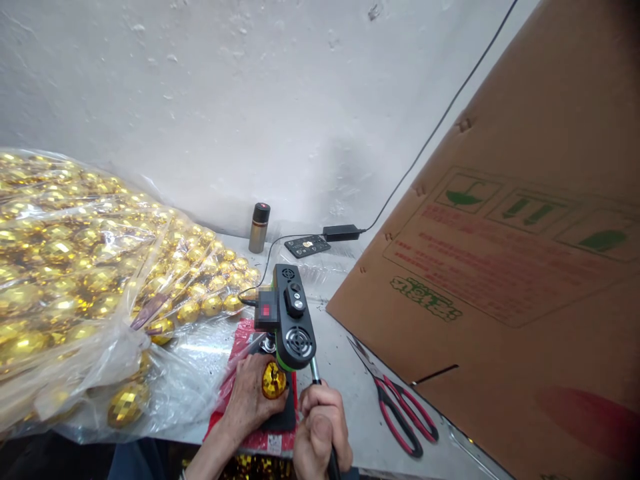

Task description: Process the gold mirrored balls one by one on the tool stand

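Along the desk's (345, 373) left edge, a knotted clear bag (111, 353) is bulging with gold faceted balls and spreading toward the back. Near the back edge, a black-capped bottle (259, 233) is standing upright. By the front edge, the left hand (253, 390) is gripping a single gold ball (274, 381) above a black base (283, 421), which is lying on red plastic (243, 339). Just beyond that ball, a black device (294, 317) is sitting, while a black patterned slab (307, 247) and a corded adapter (341, 233) are resting farther back. Beside the device, the right hand (323, 427) is closing around a black-handled metal rod (315, 370). Toward the right edge, red-and-black scissors (385, 385) are lying near a large cardboard box (480, 280).
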Tool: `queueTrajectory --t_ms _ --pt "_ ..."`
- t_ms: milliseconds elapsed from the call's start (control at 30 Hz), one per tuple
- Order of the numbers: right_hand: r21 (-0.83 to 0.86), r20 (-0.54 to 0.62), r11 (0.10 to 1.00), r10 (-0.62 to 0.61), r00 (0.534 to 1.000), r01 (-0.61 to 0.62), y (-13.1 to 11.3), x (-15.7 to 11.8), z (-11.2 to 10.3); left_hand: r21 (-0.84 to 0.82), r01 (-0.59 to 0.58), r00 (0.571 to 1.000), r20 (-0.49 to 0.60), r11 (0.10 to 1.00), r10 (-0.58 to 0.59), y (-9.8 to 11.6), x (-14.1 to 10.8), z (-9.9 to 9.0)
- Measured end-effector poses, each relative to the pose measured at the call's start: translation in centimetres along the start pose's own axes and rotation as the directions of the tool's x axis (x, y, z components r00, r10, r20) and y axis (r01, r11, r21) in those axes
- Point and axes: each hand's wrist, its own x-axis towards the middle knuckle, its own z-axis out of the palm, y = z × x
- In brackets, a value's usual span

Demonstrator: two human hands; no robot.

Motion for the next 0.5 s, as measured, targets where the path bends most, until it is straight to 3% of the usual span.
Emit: queueTrajectory --t_ms 167,367,500 --pt "-0.006 -0.038 0.995 -0.102 0.994 0.102 0.3 0.3 0.4 0.033 0.0 1.0 0.008 0.999 0.0 0.3 0.0 -0.2" --pt "0.007 -0.066 0.997 -0.077 0.995 0.078 -0.1 0.6 1.0 0.077 0.006 1.0 0.022 0.997 -0.007 0.8 0.1 -0.5" --pt "-0.074 -0.07 0.992 -0.104 0.992 0.098 -0.2 0.3 1.1 0.063 0.018 0.999 0.029 0.998 -0.02 1.0 0.3 -0.7"
